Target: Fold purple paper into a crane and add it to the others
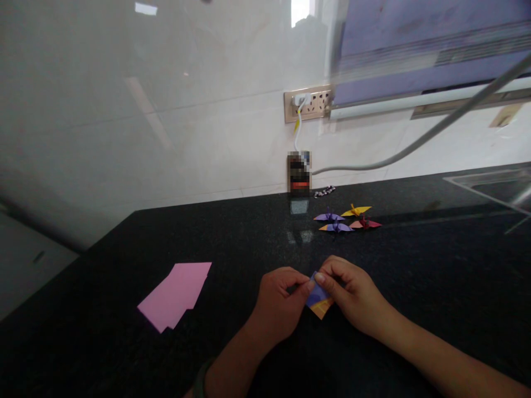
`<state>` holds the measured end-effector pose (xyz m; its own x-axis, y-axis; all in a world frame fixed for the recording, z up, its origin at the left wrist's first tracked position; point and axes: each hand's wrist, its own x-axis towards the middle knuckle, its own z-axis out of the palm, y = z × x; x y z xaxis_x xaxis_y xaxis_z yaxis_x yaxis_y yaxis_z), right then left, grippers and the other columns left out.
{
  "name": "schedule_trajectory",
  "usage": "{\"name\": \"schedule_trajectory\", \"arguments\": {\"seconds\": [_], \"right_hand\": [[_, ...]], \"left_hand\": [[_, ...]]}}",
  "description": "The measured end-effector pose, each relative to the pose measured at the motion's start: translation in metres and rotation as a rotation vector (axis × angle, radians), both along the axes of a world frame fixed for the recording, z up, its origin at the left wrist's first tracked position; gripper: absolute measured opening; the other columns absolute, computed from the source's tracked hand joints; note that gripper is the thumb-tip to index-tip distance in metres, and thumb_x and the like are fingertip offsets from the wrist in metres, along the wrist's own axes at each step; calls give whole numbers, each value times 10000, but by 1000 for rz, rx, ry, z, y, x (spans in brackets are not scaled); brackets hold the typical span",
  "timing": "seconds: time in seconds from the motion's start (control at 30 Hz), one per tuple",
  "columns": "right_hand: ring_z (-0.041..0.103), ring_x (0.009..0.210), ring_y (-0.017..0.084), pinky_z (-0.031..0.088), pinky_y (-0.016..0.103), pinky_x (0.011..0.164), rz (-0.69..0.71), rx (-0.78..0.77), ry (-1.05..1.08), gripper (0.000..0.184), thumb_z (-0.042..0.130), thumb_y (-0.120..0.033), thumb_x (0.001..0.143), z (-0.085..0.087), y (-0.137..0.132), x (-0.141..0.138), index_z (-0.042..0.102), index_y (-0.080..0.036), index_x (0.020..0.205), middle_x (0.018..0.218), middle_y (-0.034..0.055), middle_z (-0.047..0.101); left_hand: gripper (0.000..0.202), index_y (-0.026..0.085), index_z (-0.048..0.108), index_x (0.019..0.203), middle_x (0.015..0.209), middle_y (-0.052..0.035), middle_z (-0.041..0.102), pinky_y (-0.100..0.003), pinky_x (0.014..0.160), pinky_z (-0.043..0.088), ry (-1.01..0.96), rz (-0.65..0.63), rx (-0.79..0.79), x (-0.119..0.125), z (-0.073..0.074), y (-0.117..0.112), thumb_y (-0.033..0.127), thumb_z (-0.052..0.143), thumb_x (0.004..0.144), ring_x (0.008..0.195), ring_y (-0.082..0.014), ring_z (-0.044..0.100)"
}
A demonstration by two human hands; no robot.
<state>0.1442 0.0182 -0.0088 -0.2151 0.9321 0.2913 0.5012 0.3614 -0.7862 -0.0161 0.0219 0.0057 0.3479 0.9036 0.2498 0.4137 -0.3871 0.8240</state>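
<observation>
A small folded piece of origami paper [319, 301], purple with an orange lower corner, is pinched between my two hands just above the dark counter. My left hand [282, 301] grips its upper left edge between thumb and forefinger. On the other side, my right hand [352, 293] closes thumb and fingers on the upper right edge. Fingertips cover part of the paper's top corner. Beyond the hands stand several folded paper cranes: a purple one [329, 216], a purple and orange one [337, 227], a yellow one [355, 211] and a red-pink one [365, 223].
Pink paper sheets [178, 296] lie in a loose stack at the left on the black countertop [232, 232]. A beaded string [324, 192] rests by the wall near a blurred-out object [299, 174]. A grey cable [398, 157] and a white plug [301, 99] hang at the wall socket.
</observation>
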Motion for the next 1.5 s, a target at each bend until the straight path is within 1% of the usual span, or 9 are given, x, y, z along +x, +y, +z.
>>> {"name": "schedule_trajectory", "arguments": {"seconds": [0.13,0.37,0.7,0.93,1.1,1.23,1.33,1.43,1.5], "right_hand": [[465,575,120,386,246,535,4,26,-3,263,438,-267,830,3,-2,-1,447,-184,581,610,-1,469],[506,695,141,417,260,617,84,2,84,158,408,-216,841,5,-4,-1,531,-192,745,736,24,527],[474,591,133,386,259,547,-3,37,-50,228,432,-260,829,3,-1,2,473,-187,617,629,7,488],[513,691,150,415,264,618,101,36,0,171,404,-222,839,7,1,7,540,-193,738,730,31,540],[512,634,147,401,259,582,22,6,-31,184,429,-251,825,3,5,12,539,-190,691,661,12,537],[494,604,144,387,258,561,-41,-11,-40,214,413,-285,832,1,8,14,515,-187,672,625,1,510],[475,589,143,382,256,541,-143,-44,2,243,390,-317,840,2,11,18,484,-189,655,603,-6,479],[491,649,152,395,264,584,-194,5,81,199,407,-332,833,5,9,17,504,-192,729,675,6,498],[510,740,161,411,263,628,-49,25,119,134,476,-314,799,7,4,11,529,-192,813,792,28,524]], "left_hand": [[187,163,635,643,621,-11,587,-215,563,400,-37,28,-16,-1,1,1,232,510,764,593,-116,531],[179,157,641,656,631,-17,590,-226,570,409,-125,73,-75,-4,-4,5,256,527,752,607,-125,527],[173,154,646,661,625,-11,578,-220,560,397,-163,102,-66,-4,-4,5,259,538,747,597,-117,513],[194,145,646,691,646,-26,596,-222,548,411,-181,143,-114,-8,-5,8,285,527,752,599,-127,528],[181,159,642,664,629,-14,588,-222,567,411,-117,145,-34,-5,-4,5,265,525,751,602,-125,532],[194,155,634,666,636,-19,591,-226,573,416,-117,174,-37,-4,-3,5,275,514,759,611,-130,535],[192,150,631,690,656,-24,591,-228,574,412,-116,189,-46,-6,-3,5,277,507,765,621,-132,534],[176,155,626,669,642,-17,582,-222,562,397,-72,129,-35,-4,-1,3,253,513,761,609,-125,525],[179,159,623,653,635,-10,580,-218,567,390,-40,39,-22,-1,0,0,245,511,763,609,-119,523]]}}
